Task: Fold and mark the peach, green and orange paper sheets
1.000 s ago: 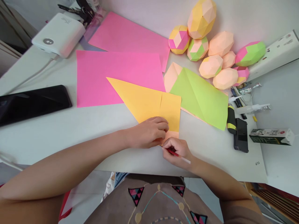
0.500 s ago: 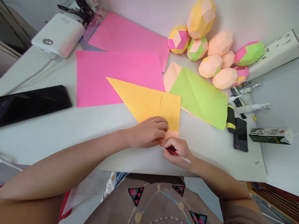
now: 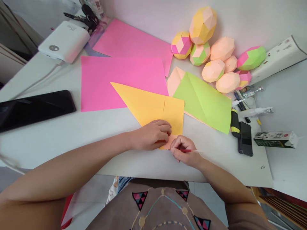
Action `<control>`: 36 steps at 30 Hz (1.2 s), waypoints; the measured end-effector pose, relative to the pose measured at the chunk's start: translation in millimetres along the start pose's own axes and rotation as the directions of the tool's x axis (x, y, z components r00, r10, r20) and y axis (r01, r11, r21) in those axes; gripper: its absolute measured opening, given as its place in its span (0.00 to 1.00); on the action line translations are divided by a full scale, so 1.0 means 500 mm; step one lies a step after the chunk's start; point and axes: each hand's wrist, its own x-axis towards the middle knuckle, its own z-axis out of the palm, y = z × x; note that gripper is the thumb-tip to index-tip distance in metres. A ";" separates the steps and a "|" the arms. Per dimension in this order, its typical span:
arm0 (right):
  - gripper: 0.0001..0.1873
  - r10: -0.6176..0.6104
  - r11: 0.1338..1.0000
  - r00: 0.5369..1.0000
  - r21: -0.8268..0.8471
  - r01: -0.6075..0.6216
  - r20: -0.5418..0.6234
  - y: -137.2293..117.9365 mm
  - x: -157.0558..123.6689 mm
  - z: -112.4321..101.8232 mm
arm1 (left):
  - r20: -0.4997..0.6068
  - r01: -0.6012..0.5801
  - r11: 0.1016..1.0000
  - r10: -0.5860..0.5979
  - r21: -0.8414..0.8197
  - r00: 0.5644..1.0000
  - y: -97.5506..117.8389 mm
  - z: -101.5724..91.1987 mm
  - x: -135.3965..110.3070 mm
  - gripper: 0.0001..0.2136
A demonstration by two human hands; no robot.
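Note:
My left hand (image 3: 155, 135) lies on a yellow sheet (image 3: 148, 103), its bent fingertips pressing down a small peach paper piece (image 3: 170, 139) near the sheet's lower edge. The sheet has a pointed left end and a short slit in its upper part. Close beside it, my right hand (image 3: 185, 149) pinches a slim, red, pen-like tool (image 3: 188, 150) with a pale rear end. The tool lies nearly level, its thin tip at the lower edge of the peach piece. My left fingers hide part of the peach piece.
Pink sheets (image 3: 103, 86) and a folded green sheet (image 3: 208, 102) lie beyond my hands. Faceted paper eggs (image 3: 202, 25) cluster at the back right. A black phone (image 3: 35, 108) and white power bank (image 3: 64, 41) are left; a drink carton (image 3: 275, 139) stands right.
My right hand has moved slightly right along the lower edge of the peach piece, and the tool has turned nearly level. My left hand stays pressed down. The view has shifted slightly.

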 end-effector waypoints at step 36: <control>0.17 -0.238 0.969 0.892 -0.154 0.192 -0.384 0.008 0.034 -0.093 | -0.161 0.399 0.902 -0.375 0.167 0.913 0.038 0.039 0.014 0.05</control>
